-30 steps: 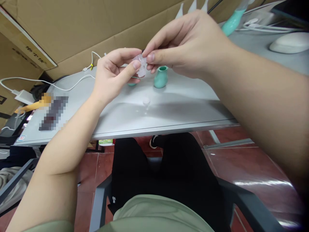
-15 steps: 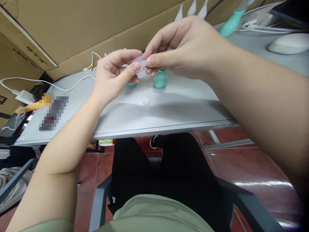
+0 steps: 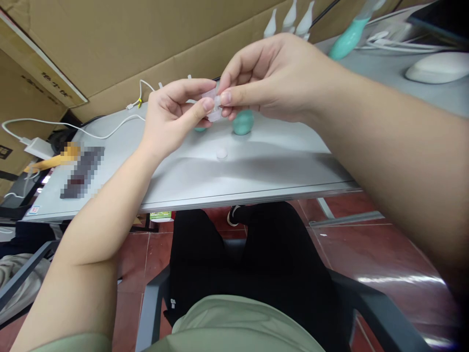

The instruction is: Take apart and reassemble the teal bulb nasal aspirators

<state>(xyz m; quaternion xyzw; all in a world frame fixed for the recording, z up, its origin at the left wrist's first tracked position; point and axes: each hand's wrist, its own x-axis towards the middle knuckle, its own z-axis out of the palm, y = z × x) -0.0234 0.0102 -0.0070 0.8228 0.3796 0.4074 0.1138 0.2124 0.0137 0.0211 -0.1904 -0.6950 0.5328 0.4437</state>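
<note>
Over the table, my left hand (image 3: pixel 170 115) pinches a small translucent plastic piece (image 3: pixel 214 115) between thumb and fingers. My right hand (image 3: pixel 282 80) meets it from the other side, thumb and fingertips closed on the right end of that piece. Its exact kind is unclear, since the fingers cover much of it. Just behind my right fingertips stands a teal squeeze bulb (image 3: pixel 243 123), its top hidden by the hand. Another teal item (image 3: pixel 200 129) shows partly beneath my left fingers. A small clear round piece (image 3: pixel 222 153) lies on the table nearer to me.
White pointed nozzles (image 3: pixel 289 18) stand at the back. A teal bulb with a clear top (image 3: pixel 350 39) lies right of them, near a white mouse (image 3: pixel 437 67). A white cable (image 3: pixel 110 132) crosses the grey table (image 3: pixel 256 178) at left. Cardboard (image 3: pixel 120 44) rises behind.
Both hands shift very slightly downward in the view, still pinching the plastic piece. More of the nozzles at the back shows, and the right fingers now cover the bulb's top.
</note>
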